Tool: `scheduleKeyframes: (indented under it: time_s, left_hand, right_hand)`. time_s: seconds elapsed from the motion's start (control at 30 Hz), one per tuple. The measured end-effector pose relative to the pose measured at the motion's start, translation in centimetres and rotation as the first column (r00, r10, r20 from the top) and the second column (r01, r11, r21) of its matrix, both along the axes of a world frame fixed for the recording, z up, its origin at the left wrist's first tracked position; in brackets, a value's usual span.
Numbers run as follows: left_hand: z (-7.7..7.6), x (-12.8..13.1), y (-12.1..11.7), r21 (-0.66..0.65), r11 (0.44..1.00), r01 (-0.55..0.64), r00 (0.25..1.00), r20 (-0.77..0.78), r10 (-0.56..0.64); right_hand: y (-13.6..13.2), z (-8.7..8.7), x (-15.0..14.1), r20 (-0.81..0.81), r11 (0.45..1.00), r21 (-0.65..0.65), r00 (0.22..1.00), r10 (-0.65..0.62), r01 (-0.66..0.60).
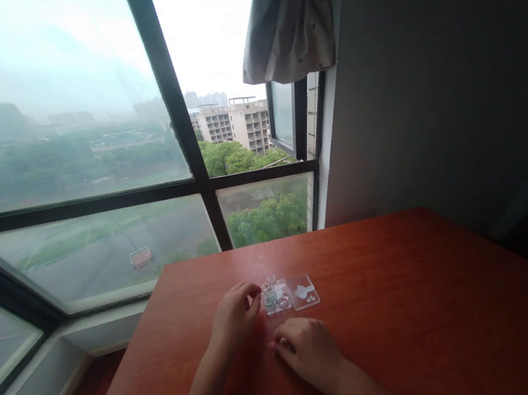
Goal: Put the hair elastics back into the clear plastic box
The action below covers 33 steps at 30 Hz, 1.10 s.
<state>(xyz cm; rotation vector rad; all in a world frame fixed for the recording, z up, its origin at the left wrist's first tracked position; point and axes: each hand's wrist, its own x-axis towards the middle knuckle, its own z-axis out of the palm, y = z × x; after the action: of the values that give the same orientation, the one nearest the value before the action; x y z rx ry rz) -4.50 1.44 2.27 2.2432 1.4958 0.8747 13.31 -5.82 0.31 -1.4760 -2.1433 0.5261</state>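
A small clear plastic case (269, 312) lies open on the reddish-brown table, its hinged lid (314, 299) laid flat to the right. Inside the case are several thin ring-shaped pieces (271, 300), silvery and pinkish, too small to name surely. At the case's left edge, my left hand (235, 314) is curled with thumb and forefinger brought together; what lies between them, if anything, is hidden. My right hand (310, 347) rests closer to me, just below the case. Its fingers are pinched near the tabletop, and anything in them is too small to make out.
The wooden table (402, 309) reaches to the window (201, 181) at the back and the grey wall (404, 102) on the right. A gathered curtain (290, 26) hangs above. Left of the table runs a low white sill (69, 362).
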Motion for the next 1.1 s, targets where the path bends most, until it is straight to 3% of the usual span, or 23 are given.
scheduleKeyframes:
  time_s: [0.17, 0.33, 0.43, 0.57, 0.8, 1.1]
  left_hand:
    - [0.5, 0.8, -0.3, -0.02, 0.999, 0.049, 0.997, 0.06, -0.047]
    - [0.8, 2.4, -1.2, -0.111, 0.968, 0.225, 0.963, 0.179, -0.204]
    - [0.7, 3.2, -1.7, -0.146, 0.943, 0.301, 0.946, 0.175, -0.274]
    - [0.4, 3.8, -1.7, -0.097, 0.965, 0.243, 0.966, 0.108, -0.233]
    - [0.0, 3.9, -1.6, 0.03, 1.0, 0.006, 1.0, 0.013, -0.007]
    - [-0.4, 2.6, -0.9, 0.023, 1.0, -0.015, 1.0, -0.001, 0.015]
  right_hand:
    - [1.0, 0.1, 1.1, -0.196, 0.995, -0.011, 0.975, -0.1, 0.1]
    - [2.2, 0.0, 2.7, -0.293, 0.98, -0.006, 0.937, -0.191, 0.198]
    - [2.4, -0.1, 3.2, -0.304, 0.977, 0.011, 0.931, -0.201, 0.214]
    - [2.5, -0.1, 3.4, -0.28, 0.967, 0.026, 0.931, -0.235, 0.252]
    - [2.5, 0.2, 3.9, -0.201, 0.956, 0.012, 0.937, -0.285, 0.293]
    - [2.3, 0.5, 4.0, -0.096, 0.96, -0.052, 0.955, -0.28, 0.277]
